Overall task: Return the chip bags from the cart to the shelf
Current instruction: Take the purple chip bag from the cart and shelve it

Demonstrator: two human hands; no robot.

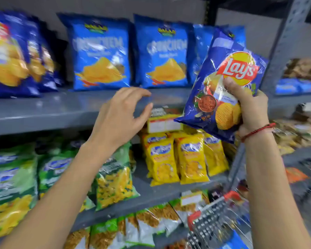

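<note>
My right hand (248, 106) grips a blue Lay's chip bag (221, 83) by its lower right side and holds it tilted in front of the top shelf (43, 108), at its right end. My left hand (122, 114) hovers open over the shelf's front edge, fingers spread, holding nothing. Blue Crunchem bags (101, 53) stand upright at the back of that shelf. More blue Lay's bags (11, 56) stand at its far left. The wire cart (214, 223) with red trim sits at the lower right, and a blue bag (232, 241) shows inside it.
A grey upright post (284, 44) bounds the shelf on the right. Below are yellow snack bags (183, 159) and green bags (16, 177); lower still, clear packets of fried snacks (142, 227). Price labels (163, 124) hang on the shelf edge. Bare shelf surface lies before the Crunchem bags.
</note>
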